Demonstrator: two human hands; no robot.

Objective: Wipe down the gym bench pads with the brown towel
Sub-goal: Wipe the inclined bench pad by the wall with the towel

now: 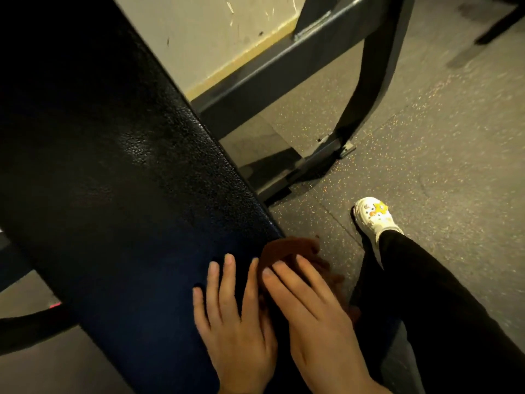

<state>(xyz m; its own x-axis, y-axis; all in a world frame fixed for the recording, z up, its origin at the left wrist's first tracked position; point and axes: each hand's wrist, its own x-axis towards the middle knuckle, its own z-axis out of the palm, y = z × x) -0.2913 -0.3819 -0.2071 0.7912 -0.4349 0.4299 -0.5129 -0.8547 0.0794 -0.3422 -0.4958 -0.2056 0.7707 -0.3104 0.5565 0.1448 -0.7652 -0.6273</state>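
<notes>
A long dark blue-black bench pad (119,177) runs from the upper left down to the bottom centre. The brown towel (287,248) lies bunched at the pad's right edge, near its lower end. My right hand (315,308) lies on the towel with its fingers straight, pressing it against the pad edge. My left hand (235,322) rests flat on the pad just left of the towel, fingers spread and straight. Part of the towel is hidden under my right hand.
The grey steel bench frame (284,69) and its curved leg (366,89) stand to the right of the pad. My leg in black trousers and a white clog (375,217) are on the speckled rubber floor (440,166). A pale wall (204,32) lies behind.
</notes>
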